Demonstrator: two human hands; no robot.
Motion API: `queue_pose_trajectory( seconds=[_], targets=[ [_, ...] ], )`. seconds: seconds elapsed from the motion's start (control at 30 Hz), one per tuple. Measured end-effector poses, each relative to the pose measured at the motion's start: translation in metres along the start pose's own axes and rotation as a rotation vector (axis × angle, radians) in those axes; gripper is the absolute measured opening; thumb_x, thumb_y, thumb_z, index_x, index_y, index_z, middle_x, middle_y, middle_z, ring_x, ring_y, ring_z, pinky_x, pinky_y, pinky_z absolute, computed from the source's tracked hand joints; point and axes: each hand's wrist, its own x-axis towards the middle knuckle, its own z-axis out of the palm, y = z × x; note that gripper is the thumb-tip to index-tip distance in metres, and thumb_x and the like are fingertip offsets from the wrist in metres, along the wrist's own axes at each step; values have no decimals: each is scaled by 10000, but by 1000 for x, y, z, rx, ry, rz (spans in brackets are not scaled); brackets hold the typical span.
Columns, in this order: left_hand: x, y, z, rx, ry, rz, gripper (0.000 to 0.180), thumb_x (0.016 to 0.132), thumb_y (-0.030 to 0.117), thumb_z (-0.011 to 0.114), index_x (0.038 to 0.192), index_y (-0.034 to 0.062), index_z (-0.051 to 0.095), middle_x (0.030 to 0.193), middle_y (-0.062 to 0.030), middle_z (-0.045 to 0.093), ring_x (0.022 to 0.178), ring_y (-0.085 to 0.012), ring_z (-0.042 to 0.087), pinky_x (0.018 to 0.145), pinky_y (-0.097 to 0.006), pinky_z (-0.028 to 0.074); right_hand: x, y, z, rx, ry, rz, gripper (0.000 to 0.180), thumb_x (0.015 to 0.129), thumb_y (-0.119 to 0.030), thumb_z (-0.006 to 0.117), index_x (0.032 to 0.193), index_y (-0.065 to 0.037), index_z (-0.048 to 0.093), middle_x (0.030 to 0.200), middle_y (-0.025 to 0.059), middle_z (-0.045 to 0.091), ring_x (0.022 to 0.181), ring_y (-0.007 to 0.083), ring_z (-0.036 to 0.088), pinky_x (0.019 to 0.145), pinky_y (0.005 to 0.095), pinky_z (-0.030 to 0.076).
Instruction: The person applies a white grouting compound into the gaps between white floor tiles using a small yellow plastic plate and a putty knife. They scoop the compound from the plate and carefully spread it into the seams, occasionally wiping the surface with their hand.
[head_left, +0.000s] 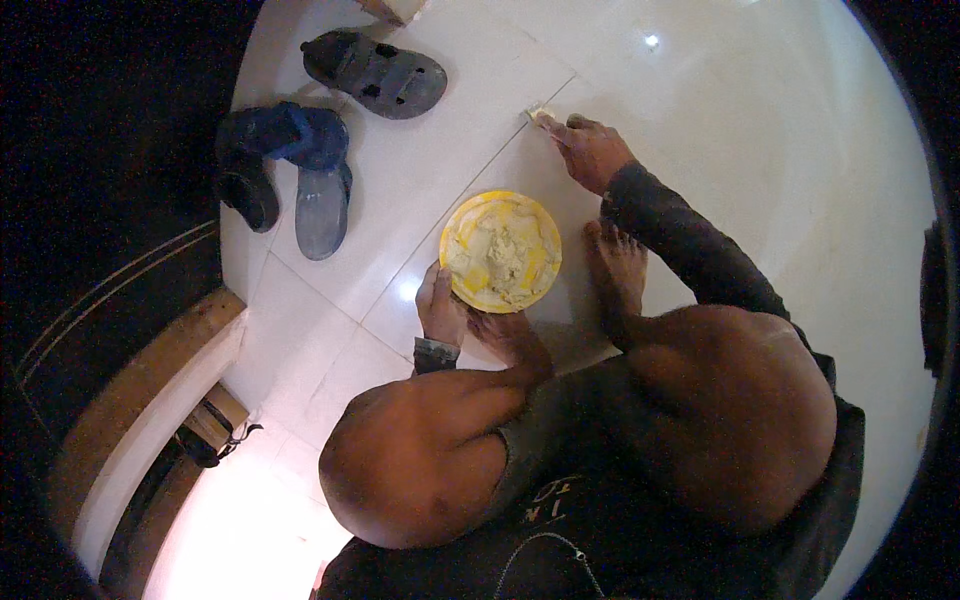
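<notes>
Left grip: curled onto near-left rim of yellow bowl of pale paste | Right grip: pinched round small scraper, beyond its fingertips, at tile seam | Bowl: between grips, touching left

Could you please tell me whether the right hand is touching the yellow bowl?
Apart: the head view shows a strip of pale tiled floor between the right hand and the rim of the yellow bowl.
</notes>
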Motion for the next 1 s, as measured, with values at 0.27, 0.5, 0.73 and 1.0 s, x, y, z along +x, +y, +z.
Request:
queue_pose_trajectory(
  seconds=[0.27, 0.5, 0.73, 1.0],
  targets=[
    [22, -5, 21, -18, 44, 73, 363, 1025, 187, 480, 1302, -46, 507, 1204, -114, 611, 1106, -192, 600, 949, -349, 507, 25, 8, -61, -167, -93, -1, 215, 841, -111, 545, 1014, -35, 648, 933, 184, 667, 875, 382, 662, 776, 492, 548],
    [8, -6, 14, 24, 68, 105, 370, 1024, 211, 488, 1284, -51, 511, 1181, -104, 615, 1092, -194, 608, 949, -350, 509, 36, 2, -58, -154, -149, -10, 293, 801, -115, 547, 1063, -31, 649, 944, 205, 682, 941, 375, 670, 794, 473, 565],
    [11, 2, 6, -144, 58, 53, 365, 1025, 184, 481, 1292, -65, 500, 1235, -126, 603, 1136, -207, 594, 975, -348, 497, 27, 12, -68, -106, -79, 55, 281, 782, -108, 577, 1035, -18, 662, 987, 211, 680, 960, 379, 668, 816, 482, 560],
    [7, 6, 7, -183, 69, 49, 387, 1026, 177, 475, 1327, -67, 473, 1283, -146, 581, 1175, -234, 578, 1017, -371, 475, 40, 42, -64, -136, -115, 90, 235, 797, -115, 581, 986, -9, 670, 980, 204, 688, 926, 395, 677, 806, 482, 564]
  ],
)
